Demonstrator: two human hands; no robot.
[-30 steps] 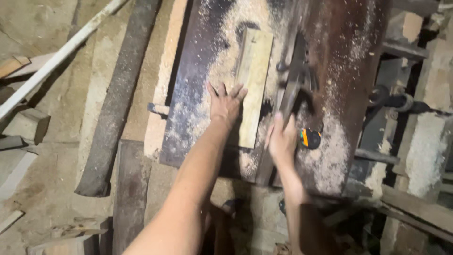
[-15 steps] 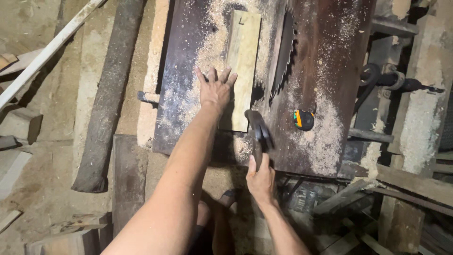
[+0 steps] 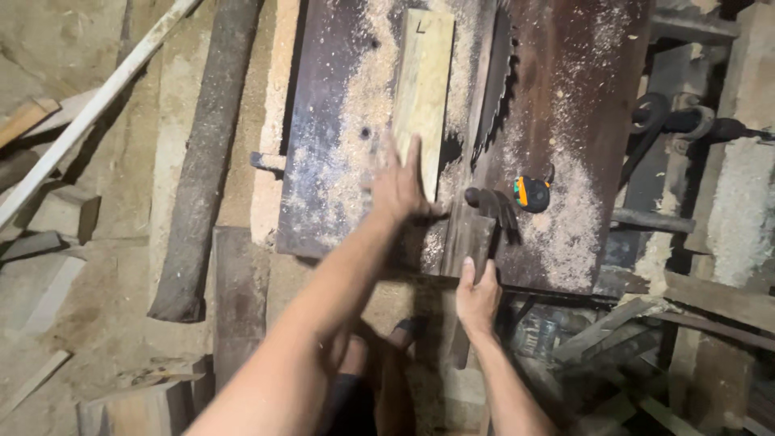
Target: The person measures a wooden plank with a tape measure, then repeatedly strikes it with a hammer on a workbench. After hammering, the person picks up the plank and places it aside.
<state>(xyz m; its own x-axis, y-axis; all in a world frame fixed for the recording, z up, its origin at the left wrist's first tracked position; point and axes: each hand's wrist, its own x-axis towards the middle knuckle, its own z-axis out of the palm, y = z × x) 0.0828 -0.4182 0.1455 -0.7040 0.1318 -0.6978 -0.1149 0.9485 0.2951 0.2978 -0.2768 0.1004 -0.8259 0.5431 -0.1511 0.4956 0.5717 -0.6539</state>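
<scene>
A pale wooden plank (image 3: 421, 81) lies lengthwise on a rusty metal saw table (image 3: 323, 161), just left of a toothed circular saw blade (image 3: 494, 81) that stands up through the top. My left hand (image 3: 400, 184) lies flat on the plank's near end, fingers spread. At the table's near edge, my right hand (image 3: 478, 300) grips the dark handle of a hammer (image 3: 487, 206). The hammer's head rests on the table beside the plank's near end.
An orange and black tape measure (image 3: 531, 194) sits in sawdust right of the hammer head. A dark log (image 3: 202, 161) and a white pole (image 3: 89, 113) lie on the dirt floor to the left. Machine parts and scrap boards (image 3: 670, 323) crowd the right.
My right hand has drawn back from the table top to its near edge, carrying the hammer. The left hand has stayed on the plank's near end.
</scene>
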